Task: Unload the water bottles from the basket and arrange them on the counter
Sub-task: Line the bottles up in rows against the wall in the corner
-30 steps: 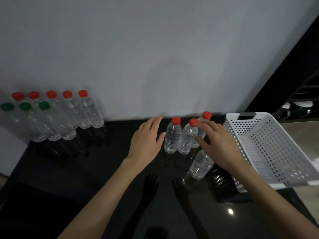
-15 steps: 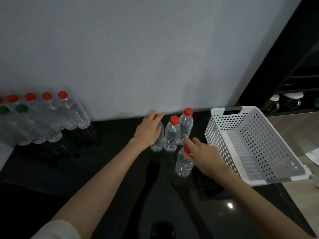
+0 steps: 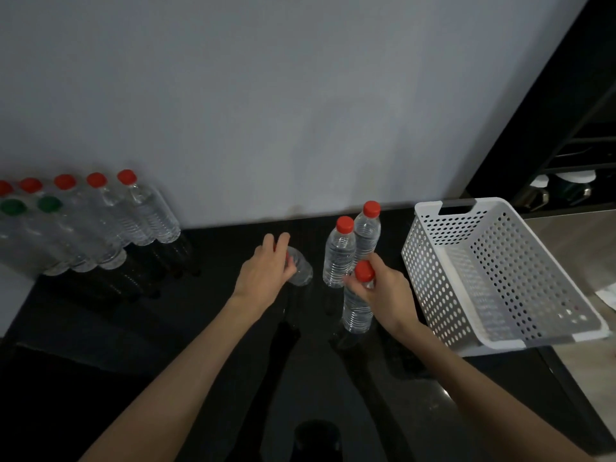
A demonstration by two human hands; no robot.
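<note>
By R hand (image 3: 383, 291): basket (image 3: 433, 278), 2 btls (image 3: 338, 258)

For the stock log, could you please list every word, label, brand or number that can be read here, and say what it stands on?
No text can be read.
Clear plastic red-capped water bottles, also those in the left hand and right hand: no label shows.
Green-capped clear bottles at the left: too blurred to tell.
White perforated plastic basket: no print shows.
</note>
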